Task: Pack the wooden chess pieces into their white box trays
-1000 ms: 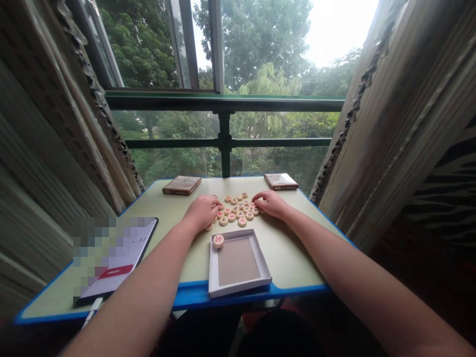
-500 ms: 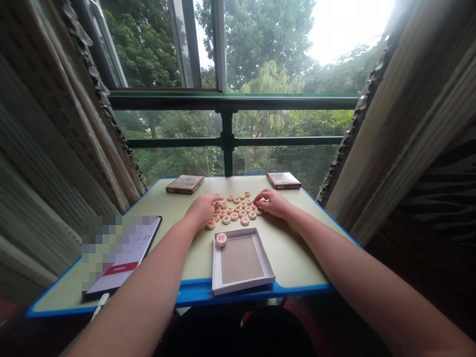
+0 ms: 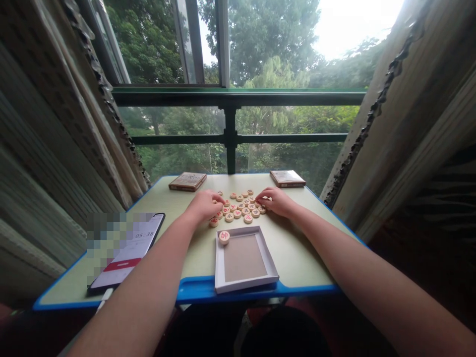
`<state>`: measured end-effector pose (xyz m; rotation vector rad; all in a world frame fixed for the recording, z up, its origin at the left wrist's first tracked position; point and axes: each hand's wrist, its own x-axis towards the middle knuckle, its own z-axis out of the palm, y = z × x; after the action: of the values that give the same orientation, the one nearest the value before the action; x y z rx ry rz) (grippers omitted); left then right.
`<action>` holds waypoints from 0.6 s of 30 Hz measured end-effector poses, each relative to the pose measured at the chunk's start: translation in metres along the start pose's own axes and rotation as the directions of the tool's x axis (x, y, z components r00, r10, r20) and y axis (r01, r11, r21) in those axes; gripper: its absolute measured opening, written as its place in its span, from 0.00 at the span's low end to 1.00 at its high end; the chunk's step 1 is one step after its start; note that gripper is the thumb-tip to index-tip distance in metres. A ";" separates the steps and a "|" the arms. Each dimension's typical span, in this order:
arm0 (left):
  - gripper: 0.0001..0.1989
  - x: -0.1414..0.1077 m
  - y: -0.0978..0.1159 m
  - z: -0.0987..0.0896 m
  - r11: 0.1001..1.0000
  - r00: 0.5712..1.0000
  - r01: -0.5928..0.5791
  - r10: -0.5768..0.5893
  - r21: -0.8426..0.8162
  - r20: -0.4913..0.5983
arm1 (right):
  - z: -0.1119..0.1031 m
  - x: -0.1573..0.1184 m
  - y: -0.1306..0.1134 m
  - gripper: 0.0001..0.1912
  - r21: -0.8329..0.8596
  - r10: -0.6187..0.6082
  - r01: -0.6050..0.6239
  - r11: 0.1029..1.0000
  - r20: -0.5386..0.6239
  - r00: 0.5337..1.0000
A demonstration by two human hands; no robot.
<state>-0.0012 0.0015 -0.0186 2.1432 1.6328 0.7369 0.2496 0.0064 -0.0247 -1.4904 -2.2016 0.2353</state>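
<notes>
Round wooden Chinese chess pieces [image 3: 237,214] lie in a loose cluster mid-table, with red or dark characters on top. At the cluster's left edge my left hand [image 3: 204,204] has its fingers bent down and drawn together among the pieces. Whatever is in its fingertips is hidden. My right hand [image 3: 275,201] is at the right edge, thumb and fingertips pinched low by the pieces; what they hold cannot be made out. A shallow white box tray [image 3: 220,270] stands nearer me. One red-marked piece [image 3: 223,237] rests in its far left corner.
A phone [image 3: 126,255] with a timer on screen and a white cable [image 3: 105,296] lies at the left. Two flat brown boxes [image 3: 188,181] [image 3: 287,178] sit at the far corners. Blue edging [image 3: 193,291] rims the table; curtains [image 3: 44,114] hang alongside, and a green railing [image 3: 167,97] runs behind.
My left hand's fingers have dipped and closed in slightly toward the pieces, and a piece behind that hand now shows. The right hand stays nearly in place. The whole view has shifted slightly.
</notes>
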 end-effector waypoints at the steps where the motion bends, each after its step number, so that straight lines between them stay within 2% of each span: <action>1: 0.11 -0.001 0.000 0.000 1.000 1.000 -0.024 0.024 0.009 0.018 | -0.001 -0.001 -0.002 0.09 -0.008 0.005 -0.005 1.000 -0.005 1.000; 4: 0.13 -0.002 -0.001 0.001 1.000 0.994 -0.015 0.013 0.016 0.108 | -0.004 -0.005 -0.010 0.09 -0.020 -0.006 0.006 1.000 -0.031 0.999; 6: 0.13 -0.001 -0.003 0.003 1.000 0.990 -0.008 0.007 0.007 0.144 | -0.004 -0.008 -0.018 0.09 -0.003 -0.064 0.064 0.998 -0.030 0.997; 10: 0.10 0.001 -0.005 0.005 0.999 0.990 -0.045 0.048 -0.026 0.135 | 0.000 -0.013 -0.036 0.10 0.051 -0.243 0.240 0.969 0.047 0.969; 13: 0.12 0.003 -0.004 0.003 0.999 0.996 -0.043 0.044 -0.014 0.073 | 0.005 -0.014 -0.042 0.10 0.051 -0.306 0.303 0.952 0.093 0.947; 16: 0.16 0.006 -0.007 0.000 0.997 0.999 0.025 -0.022 0.076 -0.034 | 0.008 -0.012 -0.039 0.11 0.000 -0.267 0.268 0.963 0.084 0.960; 18: 0.17 0.006 -0.010 -0.002 0.987 0.996 0.068 -0.058 0.144 -0.074 | 0.006 -0.010 -0.034 0.12 -0.074 -0.159 0.160 0.984 0.027 0.987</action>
<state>-0.0088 0.0102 -0.0213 2.1762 1.8348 0.7001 0.2214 -0.0156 -0.0195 -1.3462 -2.3562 0.1162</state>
